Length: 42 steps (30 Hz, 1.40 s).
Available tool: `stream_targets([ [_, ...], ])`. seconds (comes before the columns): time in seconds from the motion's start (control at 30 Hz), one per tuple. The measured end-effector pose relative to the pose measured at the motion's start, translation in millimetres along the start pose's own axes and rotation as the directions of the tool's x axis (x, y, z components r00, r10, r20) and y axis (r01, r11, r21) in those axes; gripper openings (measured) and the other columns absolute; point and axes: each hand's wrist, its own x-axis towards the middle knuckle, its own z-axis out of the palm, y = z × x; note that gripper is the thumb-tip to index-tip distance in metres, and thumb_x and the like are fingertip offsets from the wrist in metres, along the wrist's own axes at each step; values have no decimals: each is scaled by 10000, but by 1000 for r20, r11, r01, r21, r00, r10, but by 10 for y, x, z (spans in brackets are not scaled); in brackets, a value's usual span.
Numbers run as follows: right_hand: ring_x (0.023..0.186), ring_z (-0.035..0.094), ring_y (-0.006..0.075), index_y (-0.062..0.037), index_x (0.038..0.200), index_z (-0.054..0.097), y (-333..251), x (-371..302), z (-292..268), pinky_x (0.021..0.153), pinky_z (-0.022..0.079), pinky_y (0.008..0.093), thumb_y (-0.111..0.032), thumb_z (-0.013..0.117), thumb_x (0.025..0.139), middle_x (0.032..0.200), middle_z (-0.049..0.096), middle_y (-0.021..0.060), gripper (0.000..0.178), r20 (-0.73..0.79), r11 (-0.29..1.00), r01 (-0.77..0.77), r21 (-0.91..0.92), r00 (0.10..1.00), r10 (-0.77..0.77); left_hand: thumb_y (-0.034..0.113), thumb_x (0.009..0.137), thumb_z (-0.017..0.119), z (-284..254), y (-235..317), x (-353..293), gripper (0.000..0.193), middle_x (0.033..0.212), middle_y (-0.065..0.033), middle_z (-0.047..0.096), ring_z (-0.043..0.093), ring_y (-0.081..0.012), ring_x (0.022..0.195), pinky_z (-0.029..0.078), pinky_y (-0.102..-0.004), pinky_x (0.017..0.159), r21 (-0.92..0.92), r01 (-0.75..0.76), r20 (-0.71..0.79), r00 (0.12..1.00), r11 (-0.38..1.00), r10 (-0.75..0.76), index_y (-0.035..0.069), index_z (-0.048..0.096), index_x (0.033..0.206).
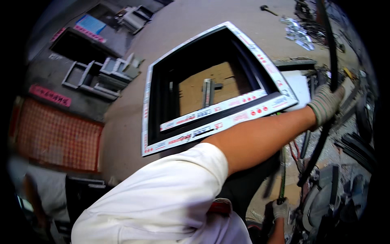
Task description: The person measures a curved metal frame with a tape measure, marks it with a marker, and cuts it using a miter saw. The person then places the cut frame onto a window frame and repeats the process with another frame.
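Observation:
My left arm, in a white sleeve, reaches across to the right. Its hand (pixel 327 103), in a striped knit glove, is closed around a long, thin black strip (pixel 332 44) that runs from the top edge down past the hand. My right hand (pixel 280 209), gloved too, is low in the picture. Its fingers are closed at the lower end of a slender black-and-green stick-like thing (pixel 282 175), whose kind I cannot make out. Behind my left arm lies a window frame (pixel 252 116) with white, printed protective film and dark inner faces.
A cardboard sheet (pixel 195 91) shows through the frame. Grey and white frame pieces (pixel 91 77) stand at the left wall, above an orange-red mesh panel (pixel 61 134). Black profiles (pixel 357 152) and tools crowd the right side. A hammer (pixel 268 9) lies on the floor at the far right.

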Motion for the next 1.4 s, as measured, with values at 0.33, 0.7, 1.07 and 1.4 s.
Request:
stream_targets([
  [0.33,621,618,155,-20,1256,640,-875,-234,-1656,530,507,319,-210,678,904,792,671,90,401,287,813,-244,529,953,99,572,1000,608,-117,124,-53,515,676,-39,582,571,-165,531,512,-314,518,-45,124,-16,992,991,-125,69,618,890],
  [0.7,536,539,72,-11,1155,628,-1953,-1234,-2716,466,441,242,-223,620,972,754,622,28,280,-29,674,19,739,1000,4,733,940,540,-120,52,-85,656,655,-26,519,511,-176,497,502,-344,487,-212,189,76,981,959,-177,77,548,931],
  [1.07,716,590,81,33,1226,659,-2003,-1338,-2540,624,506,264,-166,630,932,838,663,24,356,-44,751,79,656,997,-67,736,948,520,-53,54,-151,623,643,-24,521,502,-163,501,437,-296,458,-223,180,55,983,958,-173,120,547,857],
  [1.4,707,600,88,34,1187,671,-2013,-1385,-2527,631,514,268,-171,635,919,813,670,29,339,-91,794,154,588,988,-124,847,918,420,-92,4,-66,791,703,-31,572,539,-146,621,445,-320,573,24,26,-106,994,999,-23,91,645,854],
])
